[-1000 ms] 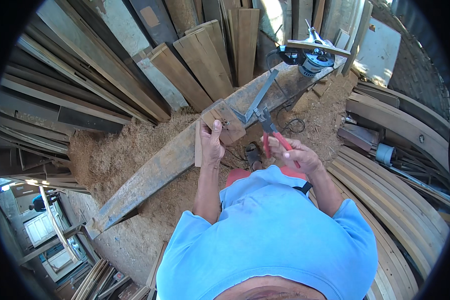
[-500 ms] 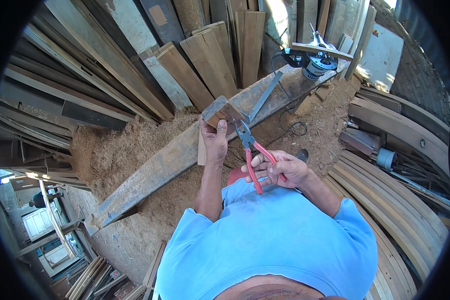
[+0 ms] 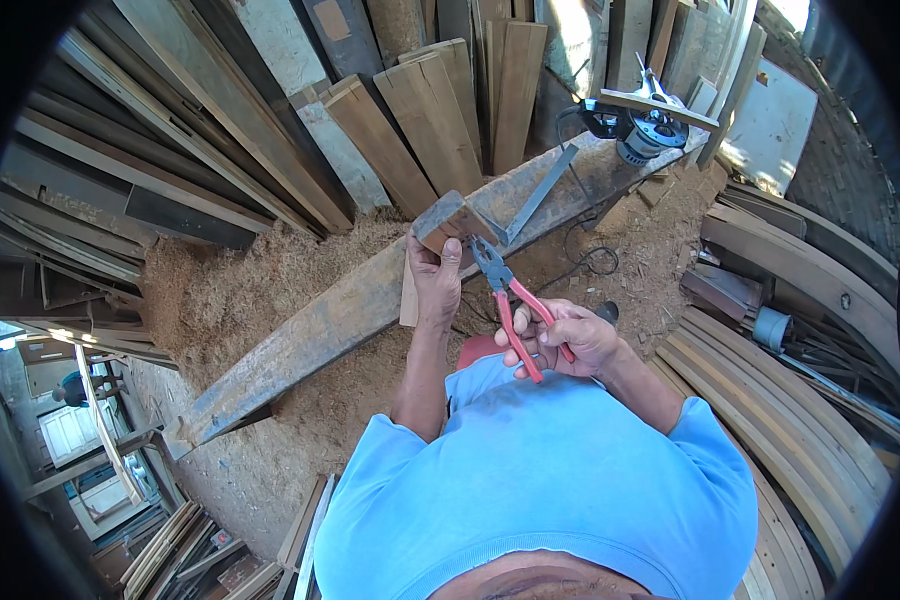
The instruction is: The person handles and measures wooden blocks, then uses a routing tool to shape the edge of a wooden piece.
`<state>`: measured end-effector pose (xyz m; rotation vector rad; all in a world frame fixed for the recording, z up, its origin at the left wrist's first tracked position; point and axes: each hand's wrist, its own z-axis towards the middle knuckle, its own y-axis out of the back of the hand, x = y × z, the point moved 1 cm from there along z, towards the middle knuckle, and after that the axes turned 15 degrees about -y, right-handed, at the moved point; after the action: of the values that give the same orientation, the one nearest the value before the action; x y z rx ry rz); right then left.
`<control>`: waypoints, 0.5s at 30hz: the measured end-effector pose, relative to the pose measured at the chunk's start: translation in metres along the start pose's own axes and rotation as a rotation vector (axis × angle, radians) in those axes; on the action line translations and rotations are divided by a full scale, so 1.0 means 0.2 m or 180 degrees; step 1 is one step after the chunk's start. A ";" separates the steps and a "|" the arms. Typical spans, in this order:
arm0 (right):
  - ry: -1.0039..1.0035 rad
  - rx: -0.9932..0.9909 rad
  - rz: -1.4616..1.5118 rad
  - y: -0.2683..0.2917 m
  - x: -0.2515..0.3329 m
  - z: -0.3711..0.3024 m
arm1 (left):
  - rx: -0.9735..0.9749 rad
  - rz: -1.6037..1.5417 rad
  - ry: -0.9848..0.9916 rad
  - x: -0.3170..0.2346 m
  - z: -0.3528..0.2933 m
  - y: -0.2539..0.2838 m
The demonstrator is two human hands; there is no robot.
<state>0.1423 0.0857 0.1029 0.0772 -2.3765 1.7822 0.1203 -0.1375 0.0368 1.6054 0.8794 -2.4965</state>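
Note:
My left hand (image 3: 436, 285) is closed round the lower end of a short wooden block (image 3: 438, 225), with the thumb on its near face. My right hand (image 3: 582, 340) holds combination pliers (image 3: 497, 275) by their red handles, which are spread a little apart. The jaws point up and left and lie against the block's right edge, close to my left thumb. Whether they grip something there is too small to tell. Beneath and beyond the block runs a long, thick timber beam (image 3: 310, 315). On it, just past the block, lies a metal try square (image 3: 542, 195).
A corded power tool (image 3: 645, 130) stands on the beam's far right end, its black cable (image 3: 595, 262) looping down. Several planks (image 3: 435, 115) lean at the back. Stacked boards (image 3: 770, 420) lie to the right. Wood shavings (image 3: 240, 290) cover the floor at left.
The pliers' handles have come closer together as my right fingers squeeze in. The scene has shifted slightly in the picture; my left hand keeps its hold on the block.

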 end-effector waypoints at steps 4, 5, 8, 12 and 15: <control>0.0046 0.0040 0.0358 0.04 -0.02 0.02 | 0.0035 0.0099 0.0024 0.00 0.00 0.01; 0.0041 0.0033 0.0460 0.04 -0.03 0.02 | 0.0054 0.0135 0.0030 0.00 0.01 0.02; -0.0029 -0.0070 0.0566 0.01 -0.03 0.02 | 0.0115 0.0377 0.0035 -0.01 0.01 0.02; -0.0102 -0.0853 -0.0128 0.00 -0.02 0.00 | 0.0421 0.0628 0.0306 -0.04 0.03 0.01; -0.0091 -0.1854 -0.2092 0.02 0.00 -0.03 | 0.0734 0.1140 0.0391 -0.08 0.04 0.02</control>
<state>0.1430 0.0924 0.1007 0.7067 -2.3869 0.7810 0.1231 -0.1480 0.0517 1.8088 0.2802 -2.3302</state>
